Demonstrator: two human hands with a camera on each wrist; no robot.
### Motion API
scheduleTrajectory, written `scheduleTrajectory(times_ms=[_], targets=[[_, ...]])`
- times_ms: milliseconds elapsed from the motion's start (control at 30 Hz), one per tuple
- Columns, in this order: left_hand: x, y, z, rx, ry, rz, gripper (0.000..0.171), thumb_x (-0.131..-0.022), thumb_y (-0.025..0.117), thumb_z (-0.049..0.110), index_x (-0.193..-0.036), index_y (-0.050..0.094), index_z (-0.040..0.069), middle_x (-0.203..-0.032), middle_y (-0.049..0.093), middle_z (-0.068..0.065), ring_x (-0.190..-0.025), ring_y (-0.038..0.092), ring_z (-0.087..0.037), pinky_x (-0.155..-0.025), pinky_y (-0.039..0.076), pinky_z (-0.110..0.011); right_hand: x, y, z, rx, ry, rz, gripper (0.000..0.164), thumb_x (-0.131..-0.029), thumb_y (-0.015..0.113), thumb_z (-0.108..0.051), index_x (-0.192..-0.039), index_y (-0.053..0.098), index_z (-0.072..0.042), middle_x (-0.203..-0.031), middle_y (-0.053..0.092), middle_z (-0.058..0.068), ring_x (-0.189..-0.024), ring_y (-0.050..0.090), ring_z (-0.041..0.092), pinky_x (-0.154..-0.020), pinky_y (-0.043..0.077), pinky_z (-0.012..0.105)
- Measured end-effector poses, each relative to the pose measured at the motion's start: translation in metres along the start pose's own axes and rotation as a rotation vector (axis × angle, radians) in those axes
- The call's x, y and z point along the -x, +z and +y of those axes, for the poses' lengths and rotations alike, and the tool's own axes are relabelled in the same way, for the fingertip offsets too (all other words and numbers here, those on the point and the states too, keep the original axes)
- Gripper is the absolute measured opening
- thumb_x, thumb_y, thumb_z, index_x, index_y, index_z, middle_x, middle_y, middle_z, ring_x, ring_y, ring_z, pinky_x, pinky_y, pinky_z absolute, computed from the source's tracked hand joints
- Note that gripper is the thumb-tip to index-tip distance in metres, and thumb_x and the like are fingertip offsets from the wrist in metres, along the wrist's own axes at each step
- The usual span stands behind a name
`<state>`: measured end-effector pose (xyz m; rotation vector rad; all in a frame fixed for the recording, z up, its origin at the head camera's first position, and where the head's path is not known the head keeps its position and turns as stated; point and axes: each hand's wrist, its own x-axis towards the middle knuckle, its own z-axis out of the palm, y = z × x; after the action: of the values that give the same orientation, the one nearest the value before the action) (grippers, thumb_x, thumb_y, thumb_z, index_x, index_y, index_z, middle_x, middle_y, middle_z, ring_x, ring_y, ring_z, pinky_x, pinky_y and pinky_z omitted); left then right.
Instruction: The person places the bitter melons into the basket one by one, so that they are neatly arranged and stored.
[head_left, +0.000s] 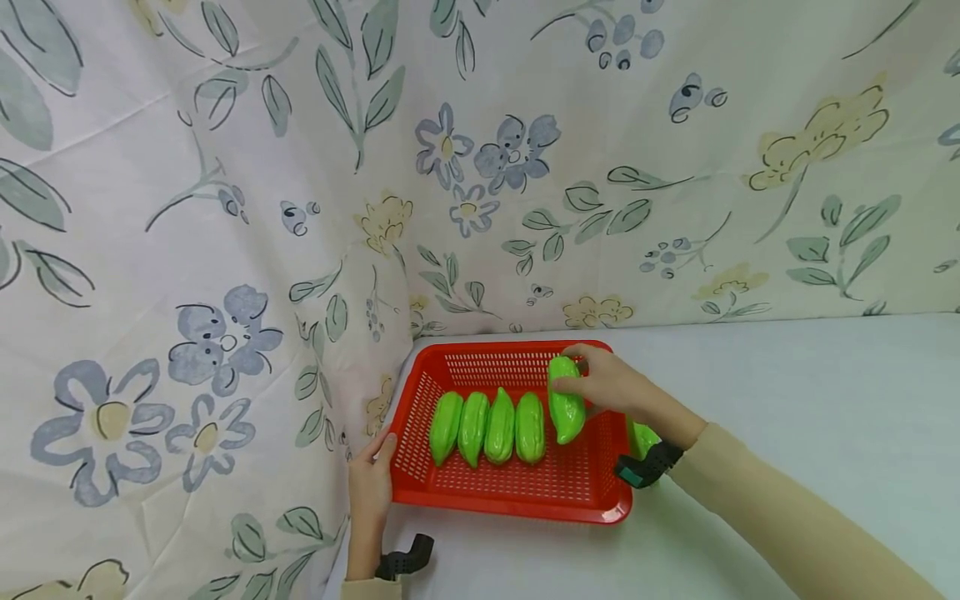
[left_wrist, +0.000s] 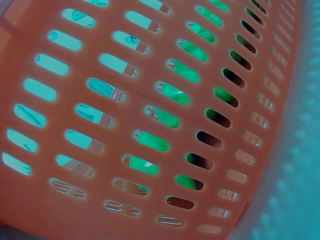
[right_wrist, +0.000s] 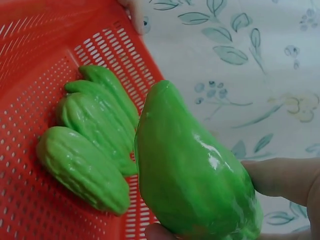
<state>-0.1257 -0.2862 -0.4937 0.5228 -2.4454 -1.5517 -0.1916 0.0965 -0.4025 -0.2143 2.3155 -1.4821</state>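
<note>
A red perforated plastic basket (head_left: 525,508) stands on the white table. Inside it several glossy green ridged gourds (head_left: 499,427) lie side by side in a row. My right hand (head_left: 600,382) grips another green gourd (right_wrist: 192,165) above the basket's right part, thumb on one side and fingers on the other. At the basket's left rim, my left hand (head_left: 371,479) holds the edge. The left wrist view is filled by the basket's slotted wall (left_wrist: 145,107), with green showing through the slots and the hand out of sight.
More green gourd surface (head_left: 643,440) shows outside the basket on the right, partly hidden by my right wrist and its black strap (head_left: 648,465). Floral cloth (head_left: 637,208) hangs behind and along the left. White tabletop (head_left: 825,400) extends rightward.
</note>
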Motion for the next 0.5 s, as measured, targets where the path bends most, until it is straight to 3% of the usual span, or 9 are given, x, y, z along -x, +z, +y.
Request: scheduleTrajectory(times_ms=[267,500], targets=[[-0.002,0.000,-0.002,-0.001,0.003,-0.006,0.053,-0.107,0.055,0.046,-0.148,0.060,0.014,-0.125,0.071,-0.023,-0.082,0.072,-0.027,-0.064,0.061,-0.026,-0.020,0.016,0.006,0.033,0.034,-0.027,0.071,-0.097,0.072,-0.030,-0.151,0.042,0.004,-0.125,0.060,0.022,-0.087,0.069,0.022,-0.071,0.064,0.038],[-0.002,0.000,-0.002,0.005,0.006,-0.012,0.053,-0.107,0.055,0.045,-0.148,0.060,0.011,-0.124,0.070,-0.024,-0.083,0.072,-0.030,-0.065,0.062,-0.029,-0.035,0.033,0.016,0.236,0.060,-0.007,0.050,-0.094,0.073,-0.025,-0.130,0.054,0.003,-0.107,0.064,0.014,-0.085,0.064,0.021,-0.068,0.057,0.031]])
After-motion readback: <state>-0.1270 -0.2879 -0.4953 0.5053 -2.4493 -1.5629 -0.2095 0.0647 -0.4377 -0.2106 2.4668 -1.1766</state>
